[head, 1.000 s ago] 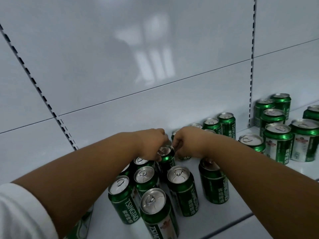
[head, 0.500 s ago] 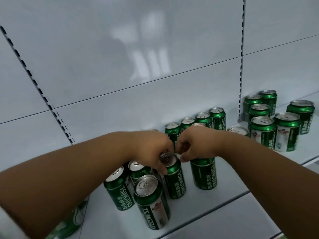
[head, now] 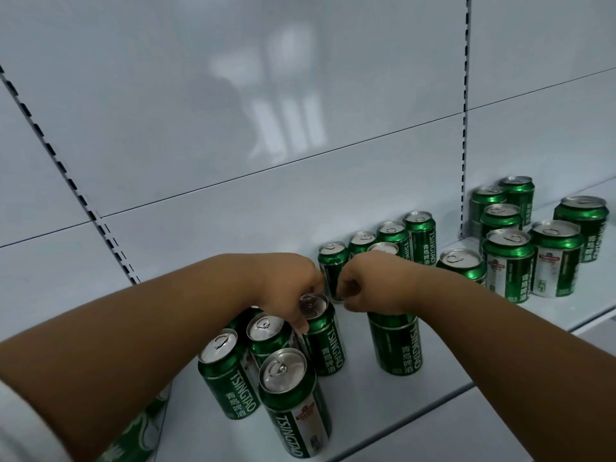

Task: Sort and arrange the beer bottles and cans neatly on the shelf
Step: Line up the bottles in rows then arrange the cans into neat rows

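Green Tsingtao beer cans stand upright on a white shelf [head: 373, 405]. My left hand [head: 286, 288] curls over the top rim of one can [head: 325, 338] in a front cluster of several cans [head: 276, 371]. My right hand [head: 370, 285] grips the top of a separate can [head: 398, 345] just to the right, its lid hidden under my fingers. Both hands nearly touch at the knuckles. A row of cans [head: 393, 241] lines the back panel behind my hands.
Another group of cans [head: 530, 248] stands on the right section past a slotted upright [head: 464, 145]. The shelf's front edge [head: 433, 415] runs diagonally below the cans. A green printed carton [head: 140, 431] shows under my left forearm.
The view has shifted, so the cans sit lower and further right. Both hands have stayed on their can tops, and the gap between the left-hand can and the right-hand can has widened.
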Demonstrator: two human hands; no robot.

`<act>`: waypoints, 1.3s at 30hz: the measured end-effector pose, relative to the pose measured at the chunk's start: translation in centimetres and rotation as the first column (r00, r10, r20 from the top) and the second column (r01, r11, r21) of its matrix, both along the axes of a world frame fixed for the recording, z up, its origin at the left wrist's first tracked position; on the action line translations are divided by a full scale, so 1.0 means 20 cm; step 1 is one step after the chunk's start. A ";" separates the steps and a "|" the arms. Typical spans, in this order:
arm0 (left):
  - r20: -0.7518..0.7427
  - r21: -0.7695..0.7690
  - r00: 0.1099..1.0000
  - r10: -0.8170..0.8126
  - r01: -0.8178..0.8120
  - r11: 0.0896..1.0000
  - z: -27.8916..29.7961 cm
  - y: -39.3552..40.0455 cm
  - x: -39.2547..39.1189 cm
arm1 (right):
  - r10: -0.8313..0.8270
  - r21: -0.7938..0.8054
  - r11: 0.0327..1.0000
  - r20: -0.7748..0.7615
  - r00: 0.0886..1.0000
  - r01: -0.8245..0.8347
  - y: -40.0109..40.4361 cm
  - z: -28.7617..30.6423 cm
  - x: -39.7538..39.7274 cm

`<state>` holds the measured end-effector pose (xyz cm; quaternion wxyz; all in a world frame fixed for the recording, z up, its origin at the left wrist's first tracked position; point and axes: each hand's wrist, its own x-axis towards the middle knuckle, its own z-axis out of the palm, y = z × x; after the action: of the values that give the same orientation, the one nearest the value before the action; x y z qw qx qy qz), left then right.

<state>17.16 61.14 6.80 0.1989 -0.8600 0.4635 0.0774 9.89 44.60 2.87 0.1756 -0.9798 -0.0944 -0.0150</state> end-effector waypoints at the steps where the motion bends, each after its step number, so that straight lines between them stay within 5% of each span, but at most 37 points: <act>1: -0.007 0.010 1.000 0.006 -0.006 1.000 0.00 0.00 0.01 | -0.015 0.003 1.000 0.011 1.000 0.015 -0.01 0.00 0.01; 9: -0.044 -0.198 0.998 0.051 -0.058 0.978 0.08 -0.05 0.13 | -0.200 0.035 0.979 0.050 0.978 0.199 -0.02 -0.01 0.09; 15: 0.100 -0.320 0.991 0.085 -0.049 0.946 0.02 -0.20 0.36 | -0.251 0.012 0.968 0.010 0.968 0.251 -0.02 -0.02 0.13; 21: 0.064 -0.202 0.996 0.069 -0.055 0.978 -0.07 -0.33 0.44 | -0.238 -0.077 0.970 -0.072 0.969 0.232 -0.05 -0.01 0.20; 26: 0.166 -0.136 0.984 0.067 -0.045 0.990 -0.09 -0.39 0.44 | -0.210 0.001 0.977 -0.119 0.970 0.212 -0.11 -0.04 0.28; 39: 0.133 -0.129 0.987 0.088 -0.071 0.989 -0.05 -0.34 0.48 | -0.087 -0.006 0.996 -0.231 0.969 0.088 -0.12 -0.07 0.38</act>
<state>26.73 54.27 5.74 0.1736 -0.8919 0.4176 -0.0034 17.52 42.18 1.53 0.1868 -0.9777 -0.0299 0.0909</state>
